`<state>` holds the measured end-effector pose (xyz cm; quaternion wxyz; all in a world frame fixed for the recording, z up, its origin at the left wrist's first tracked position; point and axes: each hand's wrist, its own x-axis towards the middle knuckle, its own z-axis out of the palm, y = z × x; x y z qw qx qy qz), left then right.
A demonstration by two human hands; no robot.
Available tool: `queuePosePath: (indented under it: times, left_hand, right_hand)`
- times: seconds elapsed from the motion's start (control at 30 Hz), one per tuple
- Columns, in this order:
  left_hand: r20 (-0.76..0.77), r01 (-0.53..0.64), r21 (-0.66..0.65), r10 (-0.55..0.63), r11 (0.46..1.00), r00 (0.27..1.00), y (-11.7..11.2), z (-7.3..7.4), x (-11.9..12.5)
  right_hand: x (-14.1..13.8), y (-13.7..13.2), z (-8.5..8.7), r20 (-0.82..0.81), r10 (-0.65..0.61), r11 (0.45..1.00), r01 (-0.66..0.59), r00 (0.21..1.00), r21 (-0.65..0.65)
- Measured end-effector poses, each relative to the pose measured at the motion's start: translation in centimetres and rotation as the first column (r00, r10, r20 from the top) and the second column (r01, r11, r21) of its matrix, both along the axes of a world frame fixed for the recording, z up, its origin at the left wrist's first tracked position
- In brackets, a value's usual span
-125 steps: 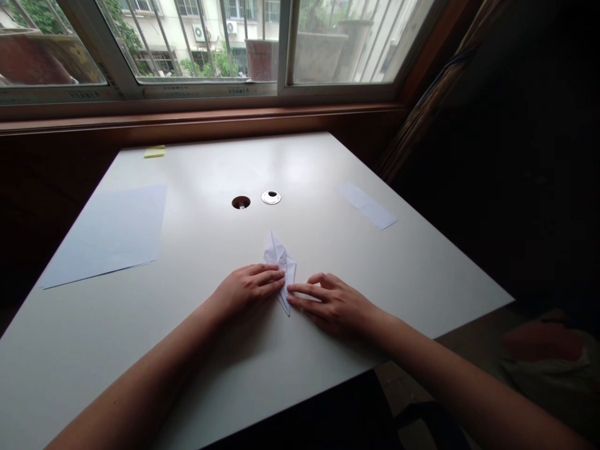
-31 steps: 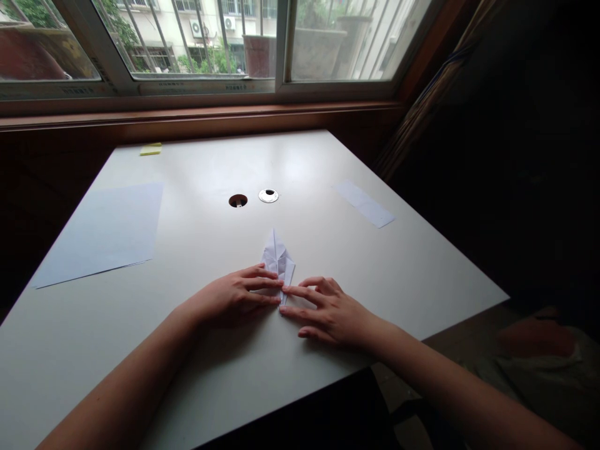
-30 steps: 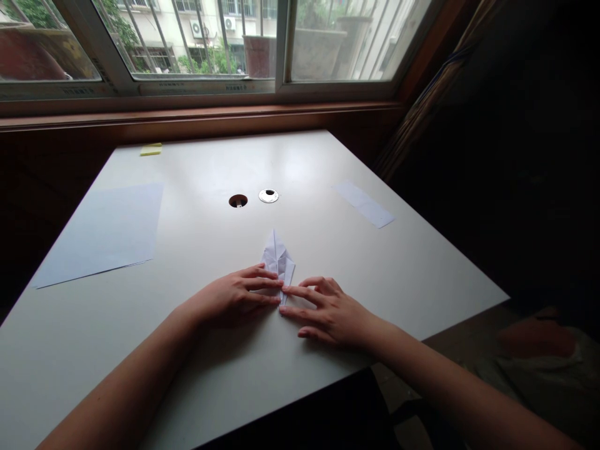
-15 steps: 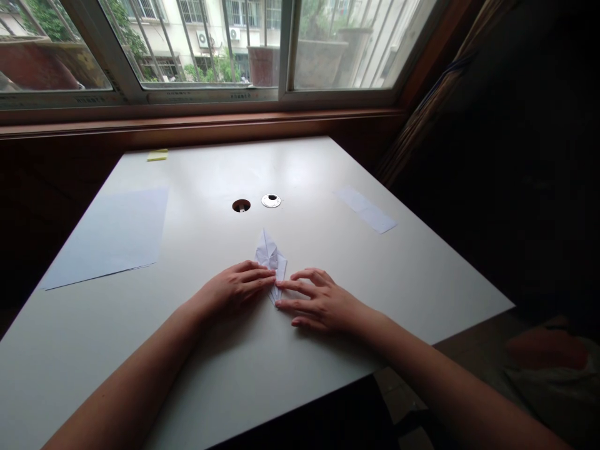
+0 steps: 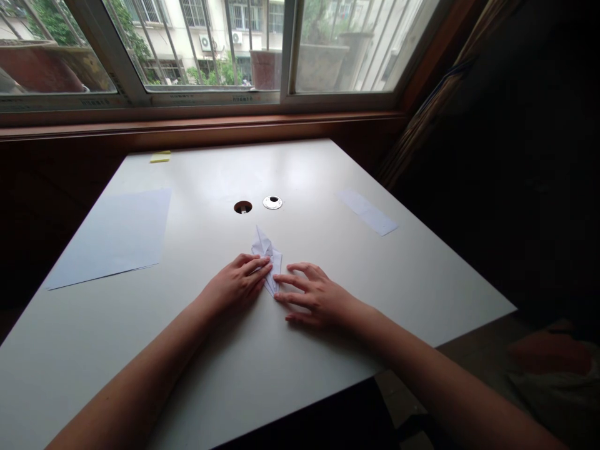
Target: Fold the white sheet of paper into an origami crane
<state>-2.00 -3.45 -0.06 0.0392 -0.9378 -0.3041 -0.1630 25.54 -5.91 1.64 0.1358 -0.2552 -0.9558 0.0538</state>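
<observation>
A folded piece of white paper [image 5: 275,262] with a pointed tip and layered flaps lies on the white table, its tip angled toward the window. My left hand [image 5: 241,279] rests on its left side, fingers close together and pressing on the folds; the thumb is hidden. From the right, my right hand [image 5: 312,292] reaches in with its fingers spread. Two of its fingertips touch the paper's right edge near the lower point, and the hand grips nothing.
Flat sheets of paper [image 5: 115,234] lie on the left of the table [image 5: 225,387]. A narrow paper strip [image 5: 370,214] is on the right. Beyond the folded paper are a round cable hole [image 5: 242,207] and its cover [image 5: 272,202]. Yellow sticky notes [image 5: 160,157] sit at the far edge.
The folded paper has shifted slightly away and turned, its tip now leaning further left. My left hand has moved slightly up and left along it; my right hand has moved a little with it.
</observation>
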Motion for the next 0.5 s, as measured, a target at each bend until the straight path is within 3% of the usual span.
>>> queuePosePath:
  times: [0.23,0.5]
  left_hand:
    - [0.016,-0.028,-0.011,0.029,1.0,0.999,-0.1,0.1,0.1]
    - [0.018,-0.047,-0.041,0.048,0.998,0.999,-0.3,0.2,0.3]
  right_hand:
    - [0.3,0.3,-0.9,-0.086,-0.017,1.0,0.015,0.996,-0.021]
    - [0.2,0.2,-0.9,-0.07,-0.01,1.0,0.011,0.997,0.012]
